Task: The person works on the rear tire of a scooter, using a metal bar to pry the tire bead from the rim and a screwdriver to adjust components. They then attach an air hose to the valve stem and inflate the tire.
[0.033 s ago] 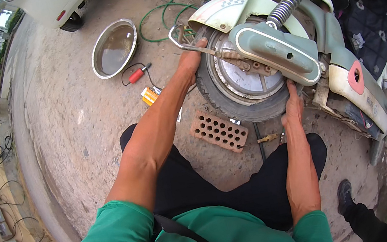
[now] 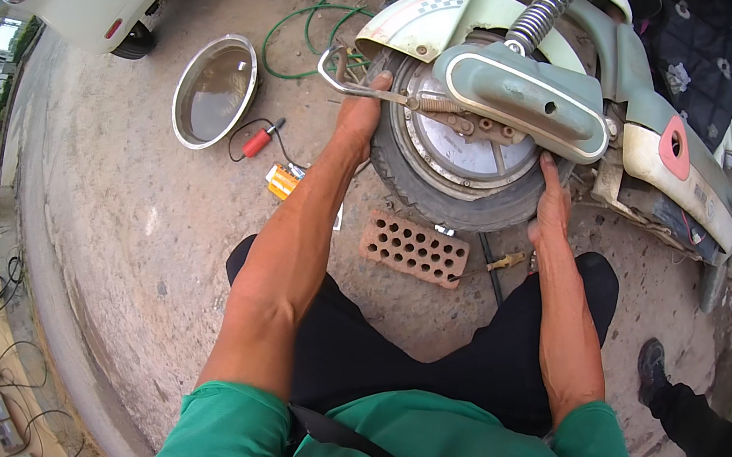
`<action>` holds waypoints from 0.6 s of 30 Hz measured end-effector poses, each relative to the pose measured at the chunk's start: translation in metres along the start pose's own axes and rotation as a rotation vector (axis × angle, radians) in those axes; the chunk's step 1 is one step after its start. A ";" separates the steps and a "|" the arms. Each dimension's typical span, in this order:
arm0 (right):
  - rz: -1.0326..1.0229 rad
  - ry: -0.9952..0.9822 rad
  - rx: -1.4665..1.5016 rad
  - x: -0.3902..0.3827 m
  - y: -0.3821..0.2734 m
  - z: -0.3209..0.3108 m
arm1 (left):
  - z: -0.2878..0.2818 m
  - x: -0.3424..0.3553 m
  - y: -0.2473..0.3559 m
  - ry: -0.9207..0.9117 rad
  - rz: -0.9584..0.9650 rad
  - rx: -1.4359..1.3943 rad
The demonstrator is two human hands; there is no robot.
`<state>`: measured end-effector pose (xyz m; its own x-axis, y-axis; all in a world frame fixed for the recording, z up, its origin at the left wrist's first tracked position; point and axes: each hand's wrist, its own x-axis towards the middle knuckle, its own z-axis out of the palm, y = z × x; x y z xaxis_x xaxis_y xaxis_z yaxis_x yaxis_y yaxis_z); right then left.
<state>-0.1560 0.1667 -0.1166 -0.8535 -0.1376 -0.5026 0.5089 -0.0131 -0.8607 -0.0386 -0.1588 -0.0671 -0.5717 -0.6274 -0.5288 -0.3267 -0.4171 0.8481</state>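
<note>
With the wheel (image 2: 473, 151) as clock centre, find the left hand (image 2: 361, 118) on its edge at ten o'clock, the right hand (image 2: 552, 205) against it between four and five. Note the fender (image 2: 425, 21) over twelve, the spring (image 2: 541, 16) at one, the blanket (image 2: 690, 52) farther out between two and three. Look to seven for the brick (image 2: 414, 248), to five for the shoe (image 2: 652, 367), to nine for the box (image 2: 281, 181) and tool (image 2: 259, 142), to ten for the basin (image 2: 182, 123) with water (image 2: 218, 94) inside.
</note>
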 end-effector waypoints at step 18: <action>-0.088 -0.231 -0.041 0.038 -0.012 -0.013 | -0.003 -0.011 -0.047 0.349 0.099 0.115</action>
<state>-0.1960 0.1742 -0.1259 -0.8437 -0.3608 -0.3975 0.4247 0.0042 -0.9053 -0.0146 -0.1339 -0.1011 -0.3200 -0.8556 -0.4070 -0.3764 -0.2794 0.8833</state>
